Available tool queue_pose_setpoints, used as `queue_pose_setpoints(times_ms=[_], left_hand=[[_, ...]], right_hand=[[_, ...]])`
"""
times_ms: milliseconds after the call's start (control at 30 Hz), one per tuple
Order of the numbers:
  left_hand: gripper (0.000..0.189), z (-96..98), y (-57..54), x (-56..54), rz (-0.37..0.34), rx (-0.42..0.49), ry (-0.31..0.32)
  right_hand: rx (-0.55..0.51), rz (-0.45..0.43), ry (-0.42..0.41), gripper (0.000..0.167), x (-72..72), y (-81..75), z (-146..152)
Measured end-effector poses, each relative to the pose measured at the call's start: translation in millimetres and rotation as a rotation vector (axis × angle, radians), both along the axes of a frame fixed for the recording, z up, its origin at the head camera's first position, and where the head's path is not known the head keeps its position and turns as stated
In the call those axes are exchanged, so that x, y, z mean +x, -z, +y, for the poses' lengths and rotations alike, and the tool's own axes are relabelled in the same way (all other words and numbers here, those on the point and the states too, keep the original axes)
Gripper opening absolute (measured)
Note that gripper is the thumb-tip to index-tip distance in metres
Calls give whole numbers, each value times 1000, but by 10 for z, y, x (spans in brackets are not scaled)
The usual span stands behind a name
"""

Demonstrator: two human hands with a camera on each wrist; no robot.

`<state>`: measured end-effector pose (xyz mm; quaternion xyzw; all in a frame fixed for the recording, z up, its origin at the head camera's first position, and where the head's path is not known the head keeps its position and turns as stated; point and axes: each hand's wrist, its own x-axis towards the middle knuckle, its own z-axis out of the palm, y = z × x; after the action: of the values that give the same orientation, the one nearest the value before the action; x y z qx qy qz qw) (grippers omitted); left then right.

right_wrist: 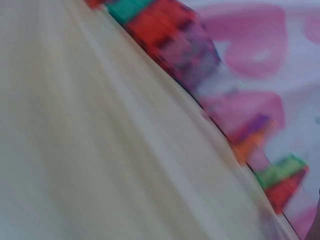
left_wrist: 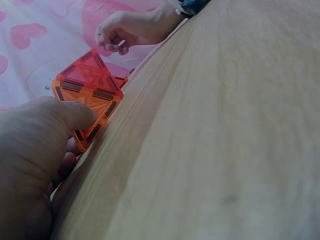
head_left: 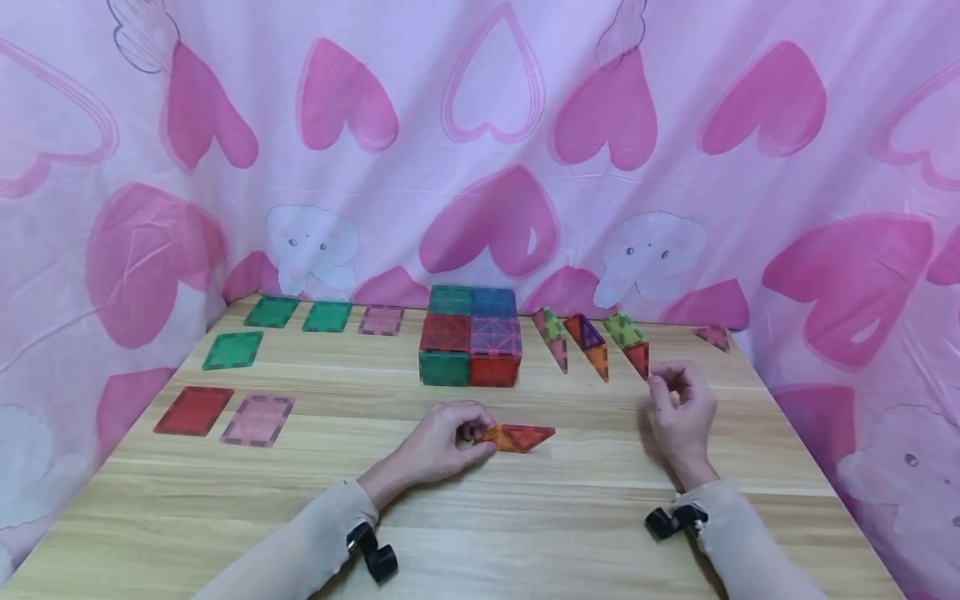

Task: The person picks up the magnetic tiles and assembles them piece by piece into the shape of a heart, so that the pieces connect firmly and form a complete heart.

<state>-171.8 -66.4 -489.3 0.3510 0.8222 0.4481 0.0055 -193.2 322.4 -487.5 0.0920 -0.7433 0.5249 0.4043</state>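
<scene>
Left hand: In the head view, our left hand (head_left: pixel 442 442) pinches the orange tile (head_left: pixel 491 436) at its outer end, in front of the tile block (head_left: pixel 470 336).
Red tile: The red tile (head_left: pixel 531 435) meets the orange one edge to edge and points to our right; we judge it best to keep the pinch well off that seam, so the joint takes no twist.
Right hand: Our right hand (head_left: pixel 684 412) has its fingers loosely bent, with nothing seen in them, near the tip of the green-and-red pair (head_left: pixel 627 337); we cannot tell whether it touches.
Neighbouring pairs: The purple-and-orange pair (head_left: pixel 588 337) and the pink-and-green pair (head_left: pixel 552 333) lie between that hand and the block; we would do well to lift clear of them, since such tiles may snap together.
Orange tile: In the left wrist view, our thumb lies across its face and the rest shows plainly; we think light pressure is enough, with the red tile kept in plane.
Tabletop: The tiles' lower edge comes close to the tabletop (left_wrist: pixel 200 140); we cannot tell if it rests there.
Blurred block: In the right wrist view, the block and two pairs are smeared, and our fingers' hold cannot be told; we should trust the head view.
</scene>
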Motion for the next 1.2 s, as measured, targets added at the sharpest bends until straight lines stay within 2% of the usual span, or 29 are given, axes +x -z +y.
queue_pose_setpoints(times_ms=[233,333,433,567,667,800,933,1067,1200], left_hand=[[16,-12,-8,-5,-5,-4,0],[16,-20,-10,-8,-3,-3,0],[16,-24,-9,-8,0,-1,-2],[16,-24,-2,-2,-7,2,-3],[17,-26,0,7,-20,6,-1],[17,-29,-2,13,-28,5,1],[17,-30,-12,10,-24,0,3],[17,-26,-19,6,-18,0,5],[17,-12,-16,2,-15,5,8]], right_hand=[[-4,-40,228,16,-190,25,459],[11,-81,280,22,-262,19,625],[63,-186,307,35,-322,11,789],[203,-381,293,64,-396,10,1024],[322,-477,258,79,-448,27,1160],[500,-532,212,76,-489,64,1219],[637,-612,169,72,-463,63,1181],[680,-685,159,76,-431,54,1159],[660,-670,175,75,-459,56,1196]])
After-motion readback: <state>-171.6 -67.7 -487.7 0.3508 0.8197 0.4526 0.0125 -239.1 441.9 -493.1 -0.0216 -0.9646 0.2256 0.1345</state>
